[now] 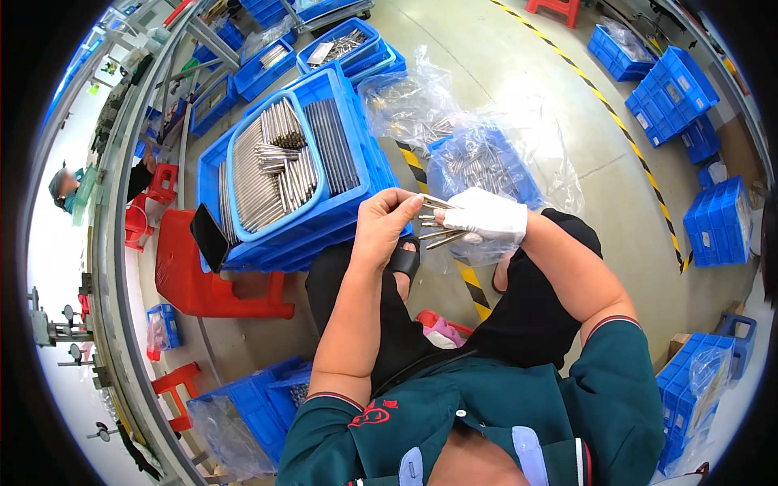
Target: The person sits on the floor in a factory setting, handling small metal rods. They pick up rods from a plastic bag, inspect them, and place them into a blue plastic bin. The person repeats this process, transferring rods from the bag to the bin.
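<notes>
**Metal rods [444,240] held in both hands**

The gloved right hand [486,217] grasps several splayed rods; the bare left hand [389,223] pinches one at its tip. Further rods [253,182] fill a light-blue tray [322,170] on a blue crate [378,166].

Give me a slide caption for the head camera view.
White-gloved right hand grips thin metal rods while the bare left hand pinches one, near a rod-filled blue basket.

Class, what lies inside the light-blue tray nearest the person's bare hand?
Slim metal rods fill the tray, some heaped on others. The tray's bottom and most lower rods are covered, so they cannot be seen.
</notes>
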